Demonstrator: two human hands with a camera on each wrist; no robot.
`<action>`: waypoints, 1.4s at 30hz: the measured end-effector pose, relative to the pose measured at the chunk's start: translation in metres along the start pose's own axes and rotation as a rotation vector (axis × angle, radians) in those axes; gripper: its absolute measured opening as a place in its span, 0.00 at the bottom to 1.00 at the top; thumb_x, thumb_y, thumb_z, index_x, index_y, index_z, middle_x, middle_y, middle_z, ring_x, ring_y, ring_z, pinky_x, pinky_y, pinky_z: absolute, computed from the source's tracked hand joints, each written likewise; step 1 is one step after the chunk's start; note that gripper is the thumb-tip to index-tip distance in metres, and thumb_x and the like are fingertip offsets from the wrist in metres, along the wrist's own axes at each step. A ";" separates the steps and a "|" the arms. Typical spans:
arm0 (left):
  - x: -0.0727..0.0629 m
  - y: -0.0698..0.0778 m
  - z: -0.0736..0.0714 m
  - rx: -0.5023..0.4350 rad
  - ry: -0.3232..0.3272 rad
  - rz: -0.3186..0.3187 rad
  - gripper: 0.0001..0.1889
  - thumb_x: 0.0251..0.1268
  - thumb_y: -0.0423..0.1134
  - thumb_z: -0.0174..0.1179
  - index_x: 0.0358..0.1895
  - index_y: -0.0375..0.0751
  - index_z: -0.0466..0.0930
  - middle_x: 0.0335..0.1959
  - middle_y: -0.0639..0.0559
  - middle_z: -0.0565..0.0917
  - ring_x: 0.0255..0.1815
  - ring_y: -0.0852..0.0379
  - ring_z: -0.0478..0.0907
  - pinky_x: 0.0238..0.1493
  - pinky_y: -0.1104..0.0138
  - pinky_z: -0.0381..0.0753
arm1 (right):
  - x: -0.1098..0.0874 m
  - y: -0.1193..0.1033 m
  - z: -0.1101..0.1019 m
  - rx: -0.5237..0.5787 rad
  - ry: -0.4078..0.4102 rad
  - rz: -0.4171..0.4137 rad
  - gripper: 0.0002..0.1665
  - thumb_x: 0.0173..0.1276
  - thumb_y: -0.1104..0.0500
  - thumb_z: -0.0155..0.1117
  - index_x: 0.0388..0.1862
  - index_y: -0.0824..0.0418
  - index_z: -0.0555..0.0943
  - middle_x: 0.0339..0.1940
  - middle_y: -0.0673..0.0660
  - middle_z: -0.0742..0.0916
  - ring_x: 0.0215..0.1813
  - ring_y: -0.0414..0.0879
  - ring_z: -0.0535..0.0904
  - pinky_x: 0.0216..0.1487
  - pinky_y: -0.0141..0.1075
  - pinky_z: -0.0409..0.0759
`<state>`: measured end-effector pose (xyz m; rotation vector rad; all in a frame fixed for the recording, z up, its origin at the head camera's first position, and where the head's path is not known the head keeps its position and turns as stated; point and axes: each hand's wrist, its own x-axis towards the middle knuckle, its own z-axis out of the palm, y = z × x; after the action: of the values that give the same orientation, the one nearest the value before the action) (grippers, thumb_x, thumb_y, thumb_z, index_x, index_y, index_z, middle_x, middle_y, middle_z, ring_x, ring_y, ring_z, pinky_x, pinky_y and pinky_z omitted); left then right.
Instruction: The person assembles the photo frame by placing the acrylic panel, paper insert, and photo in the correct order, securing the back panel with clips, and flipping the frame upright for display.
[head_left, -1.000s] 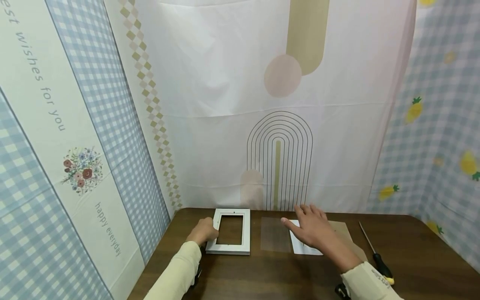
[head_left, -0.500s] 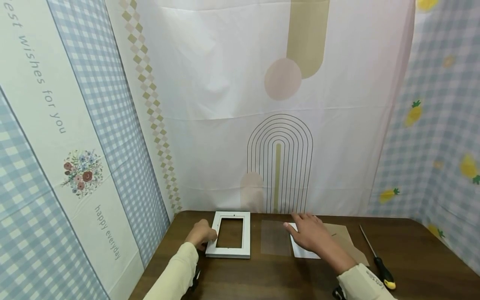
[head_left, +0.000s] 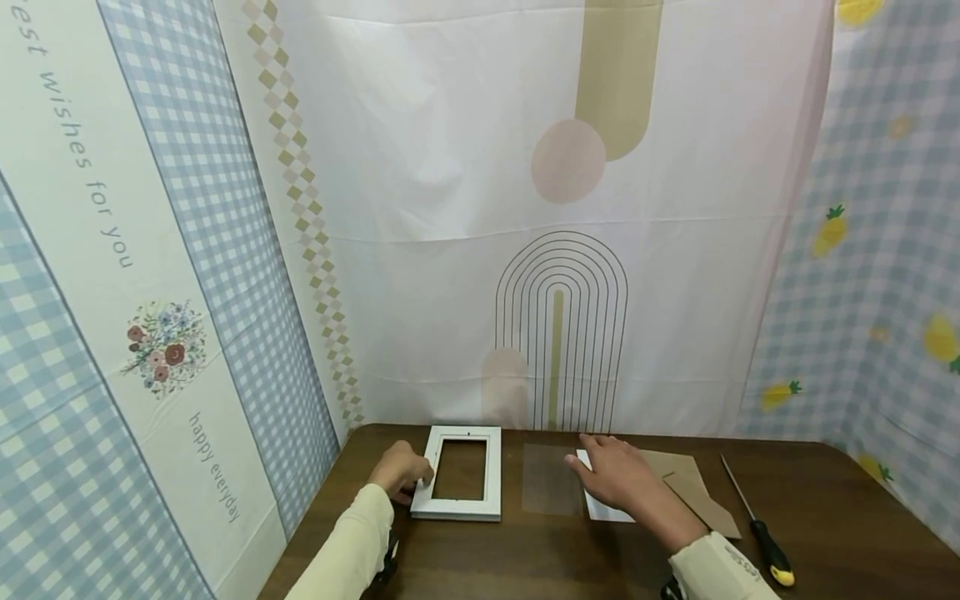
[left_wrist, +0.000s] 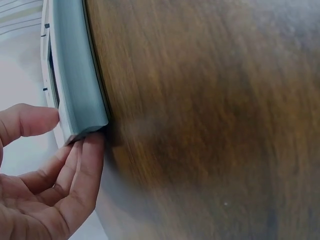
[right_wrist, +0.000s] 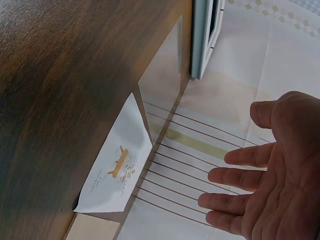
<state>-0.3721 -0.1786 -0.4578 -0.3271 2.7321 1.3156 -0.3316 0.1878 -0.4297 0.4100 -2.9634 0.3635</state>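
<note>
A white picture frame (head_left: 456,507) lies flat at the table's back left, its opening showing bare wood. My left hand (head_left: 397,468) pinches its left edge, thumb on the upper face and fingers against the outer side, as the left wrist view shows. Fingers spread, my right hand (head_left: 618,477) hovers above a white printed card (right_wrist: 112,165) and holds nothing; in the head view it covers most of that card. Between frame and card lies a clear thin sheet (head_left: 551,483). A brown backing board (head_left: 675,463) shows beyond the right hand, partly hidden by it.
A screwdriver (head_left: 765,546) with a black and yellow handle lies to the right of the backing board. The brown wooden table (head_left: 480,562) ends at a patterned cloth (head_left: 420,317) hanging behind it. Checked cloth hangs on both sides.
My right hand has lowered slightly toward the card and drifted a little left, exposing more of the backing board. The left hand stays at the frame's left edge. The head view has tilted slightly.
</note>
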 end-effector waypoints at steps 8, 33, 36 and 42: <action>0.007 -0.007 -0.003 -0.026 -0.010 -0.028 0.11 0.51 0.25 0.69 0.38 0.32 0.81 0.34 0.40 0.81 0.34 0.46 0.82 0.28 0.56 0.96 | 0.003 -0.002 0.002 -0.001 -0.009 0.004 0.36 0.89 0.45 0.60 0.76 0.74 0.77 0.74 0.77 0.84 0.76 0.76 0.80 0.77 0.72 0.80; 0.009 -0.009 -0.004 -0.079 -0.040 -0.061 0.11 0.52 0.24 0.71 0.38 0.32 0.81 0.36 0.41 0.83 0.36 0.47 0.85 0.31 0.57 0.97 | 0.015 -0.003 0.013 -0.029 -0.053 -0.004 0.37 0.87 0.43 0.63 0.75 0.73 0.78 0.71 0.77 0.85 0.73 0.74 0.83 0.73 0.71 0.84; 0.009 -0.008 -0.005 -0.088 -0.043 -0.062 0.11 0.52 0.24 0.72 0.38 0.32 0.81 0.37 0.41 0.84 0.37 0.46 0.85 0.31 0.56 0.97 | 0.017 -0.003 0.015 -0.034 -0.051 -0.001 0.37 0.87 0.43 0.64 0.75 0.73 0.79 0.71 0.76 0.85 0.72 0.74 0.83 0.73 0.71 0.84; 0.010 -0.007 -0.005 -0.088 -0.044 -0.064 0.11 0.52 0.23 0.72 0.37 0.32 0.81 0.36 0.41 0.84 0.36 0.47 0.85 0.31 0.57 0.97 | 0.021 -0.001 0.020 -0.037 -0.060 0.008 0.36 0.86 0.44 0.65 0.75 0.72 0.79 0.71 0.76 0.85 0.72 0.75 0.82 0.73 0.72 0.83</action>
<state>-0.3802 -0.1885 -0.4619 -0.3850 2.6110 1.4110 -0.3528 0.1766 -0.4453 0.4112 -3.0254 0.3020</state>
